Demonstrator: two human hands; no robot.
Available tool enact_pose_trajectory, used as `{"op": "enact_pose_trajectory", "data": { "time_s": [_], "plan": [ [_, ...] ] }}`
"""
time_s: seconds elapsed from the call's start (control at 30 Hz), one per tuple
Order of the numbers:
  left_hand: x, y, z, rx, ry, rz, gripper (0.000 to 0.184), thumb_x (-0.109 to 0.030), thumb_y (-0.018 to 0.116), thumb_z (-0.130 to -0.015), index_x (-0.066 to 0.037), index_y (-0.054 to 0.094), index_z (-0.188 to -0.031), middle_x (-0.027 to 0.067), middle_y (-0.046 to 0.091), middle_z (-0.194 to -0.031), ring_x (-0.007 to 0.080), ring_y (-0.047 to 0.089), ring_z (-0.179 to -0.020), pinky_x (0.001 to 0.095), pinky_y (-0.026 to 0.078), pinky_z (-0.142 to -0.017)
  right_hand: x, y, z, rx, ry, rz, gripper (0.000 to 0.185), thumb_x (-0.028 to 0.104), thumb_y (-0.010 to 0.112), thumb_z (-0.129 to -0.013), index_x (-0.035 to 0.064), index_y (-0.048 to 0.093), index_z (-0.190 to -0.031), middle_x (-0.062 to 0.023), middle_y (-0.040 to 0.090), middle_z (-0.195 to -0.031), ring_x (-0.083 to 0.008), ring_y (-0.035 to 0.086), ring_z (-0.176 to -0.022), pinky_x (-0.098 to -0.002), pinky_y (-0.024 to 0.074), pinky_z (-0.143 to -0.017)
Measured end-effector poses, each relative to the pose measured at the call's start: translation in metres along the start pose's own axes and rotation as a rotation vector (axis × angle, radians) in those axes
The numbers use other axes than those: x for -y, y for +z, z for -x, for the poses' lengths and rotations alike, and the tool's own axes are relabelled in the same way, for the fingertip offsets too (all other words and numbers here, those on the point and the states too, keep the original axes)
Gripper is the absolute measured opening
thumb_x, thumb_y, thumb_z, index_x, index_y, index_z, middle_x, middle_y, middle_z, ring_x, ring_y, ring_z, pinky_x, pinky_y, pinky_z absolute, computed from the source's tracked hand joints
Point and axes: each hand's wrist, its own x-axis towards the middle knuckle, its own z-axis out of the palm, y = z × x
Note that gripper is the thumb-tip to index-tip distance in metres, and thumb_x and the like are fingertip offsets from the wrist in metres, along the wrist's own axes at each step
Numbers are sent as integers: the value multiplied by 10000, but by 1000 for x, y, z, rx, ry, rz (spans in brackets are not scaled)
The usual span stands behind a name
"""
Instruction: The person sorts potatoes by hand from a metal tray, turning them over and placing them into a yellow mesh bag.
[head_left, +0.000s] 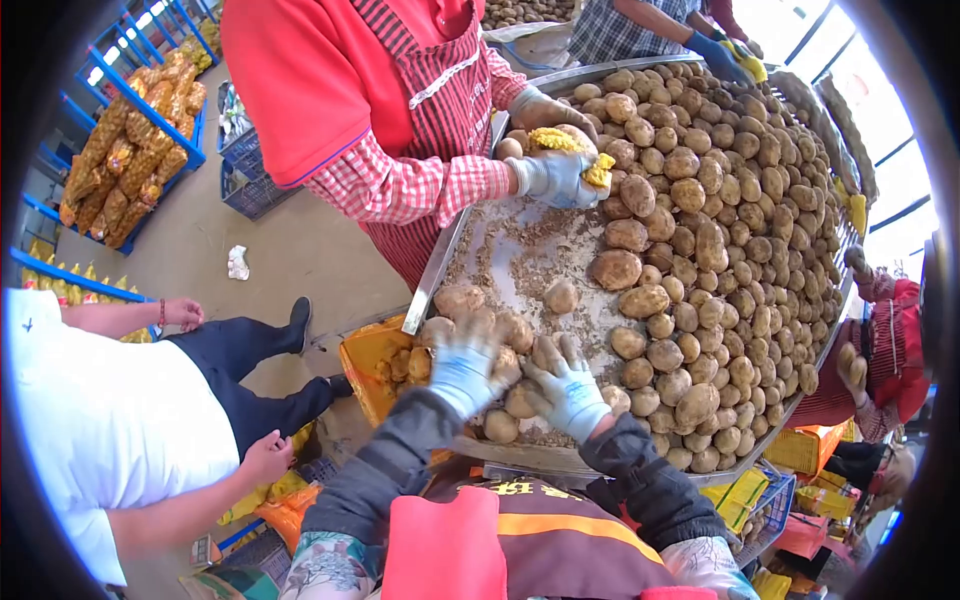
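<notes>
My left hand [466,368], in a light blue glove with dirty fingers, lies over potatoes [514,331] at the near left edge of the metal table [425,290]. Its fingers are spread on them. My right hand [567,388], gloved the same way, is just to the right with its fingers apart, next to a potato [521,401]. A large heap of potatoes [710,245] covers the table's right side. Below the table's left edge, an orange crate [362,372] holds several potatoes.
Across the table, a co-worker [430,110] in a checked sleeve holds potatoes in gloved hands. A person in a white shirt [150,410] stands at left. Other workers stand at the far and right edges. Blue crates [250,180] and sacks [140,150] are upper left.
</notes>
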Motion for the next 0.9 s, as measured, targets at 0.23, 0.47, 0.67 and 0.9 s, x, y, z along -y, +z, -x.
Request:
{"op": "enact_pose_trajectory", "data": {
  "time_s": [0.23,0.47,0.67,0.9],
  "plan": [
    [-16,-9,27,107,343,36,451,-411,493,-805,-233,542,-1216,50,409,-1340,341,312,-1262,584,178,-1020,-50,-7,-27,-325,272,3,521,219,650,-767,38,492,-1229,-254,443,-1275,-422,438,-1165,-473,399,-946],
    [11,-28,61,74,267,58,369,-349,560,-784,-242,608,-1133,52,449,-1308,289,382,-1234,612,152,-1039,-12,5,-39,50,87,-39,596,356,643,-772,95,458,-1275,-183,304,-1403,-427,296,-1281,-518,353,-979],
    [1,-16,24,-170,157,218,328,-310,596,-788,-120,627,-1053,103,493,-1256,271,443,-1197,546,232,-1029,-8,4,-9,95,-89,-65,530,293,656,-754,50,519,-1204,-184,368,-1358,-438,324,-1258,-504,373,-961],
    [-40,-1,-24,227,-107,-34,632,-520,440,-851,-95,441,-1318,109,350,-1419,276,226,-1355,576,118,-1066,-24,13,7,-74,-8,-243,633,235,664,-749,2,428,-1288,-235,381,-1355,-465,379,-1221,-502,342,-1008]
  ]
}}
